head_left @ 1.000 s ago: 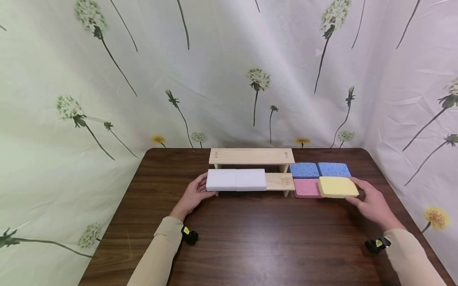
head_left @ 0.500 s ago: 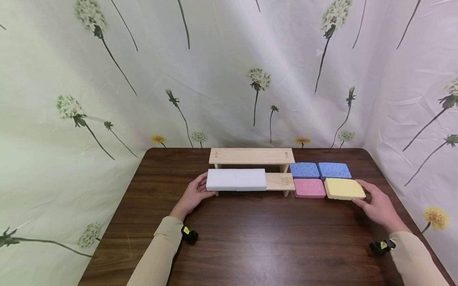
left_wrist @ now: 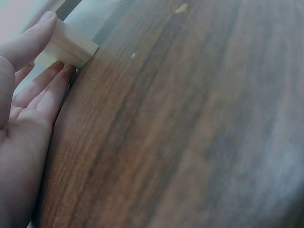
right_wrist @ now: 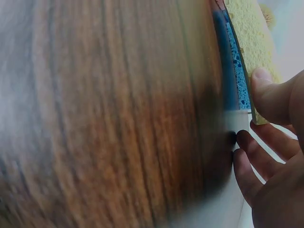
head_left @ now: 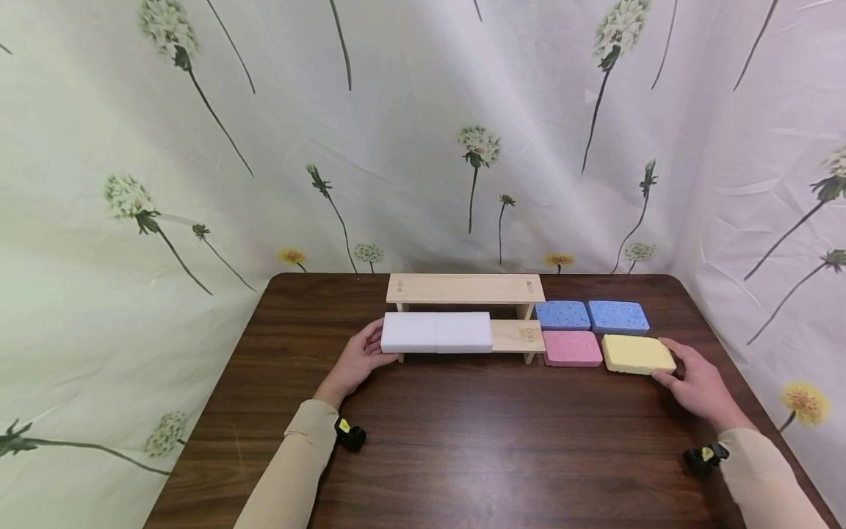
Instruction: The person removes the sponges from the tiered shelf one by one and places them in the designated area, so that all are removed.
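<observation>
My right hand (head_left: 703, 386) pinches a yellow sponge (head_left: 638, 354) at its right end, thumb at the front edge. In the right wrist view the yellow sponge (right_wrist: 251, 42) appears slightly above the tabletop, with a blue sponge (right_wrist: 237, 71) showing beyond it. A pink sponge (head_left: 572, 348) lies just left of it, with a narrow gap between. My left hand (head_left: 357, 364) holds the left end of a two-tier wooden stand (head_left: 517, 336); fingertips touch its wooden leg (left_wrist: 78, 45) in the left wrist view. Two white foam blocks (head_left: 436, 333) sit side by side on its lower tier.
Two blue sponges, a left one (head_left: 562, 315) and a right one (head_left: 618, 317), lie behind the pink and yellow ones. The stand's upper tier (head_left: 463, 289) is at the back. Flower-print cloth (head_left: 423, 147) surrounds the dark wooden table (head_left: 476, 441).
The yellow sponge has moved right and a little toward the front in my right hand, off the pink sponge's right edge and lower. My left hand has stayed in place.
</observation>
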A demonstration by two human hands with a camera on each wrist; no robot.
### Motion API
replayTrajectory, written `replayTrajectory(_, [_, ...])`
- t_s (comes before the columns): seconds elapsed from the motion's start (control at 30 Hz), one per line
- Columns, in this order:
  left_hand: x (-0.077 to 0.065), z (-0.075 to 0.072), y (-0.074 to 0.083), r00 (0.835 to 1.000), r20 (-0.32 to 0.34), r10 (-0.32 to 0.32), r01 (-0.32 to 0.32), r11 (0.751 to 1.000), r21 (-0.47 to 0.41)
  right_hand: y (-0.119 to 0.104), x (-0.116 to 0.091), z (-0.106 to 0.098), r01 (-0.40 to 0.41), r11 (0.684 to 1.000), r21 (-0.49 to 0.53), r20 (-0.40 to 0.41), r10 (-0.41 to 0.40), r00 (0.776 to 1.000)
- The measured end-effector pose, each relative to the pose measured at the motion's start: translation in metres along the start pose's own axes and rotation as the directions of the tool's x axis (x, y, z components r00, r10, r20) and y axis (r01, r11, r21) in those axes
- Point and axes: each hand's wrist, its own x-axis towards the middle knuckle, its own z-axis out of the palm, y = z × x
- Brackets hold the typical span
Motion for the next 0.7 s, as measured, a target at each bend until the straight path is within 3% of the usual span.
replayTrajectory(0.7, [0.001, 0.0, -0.001, 1.0, 0.0, -0.002, 0.002, 1.0, -0.02, 0.001, 0.01, 0.002, 0.037, 0.998, -0.045, 0.065, -0.034, 0.997])
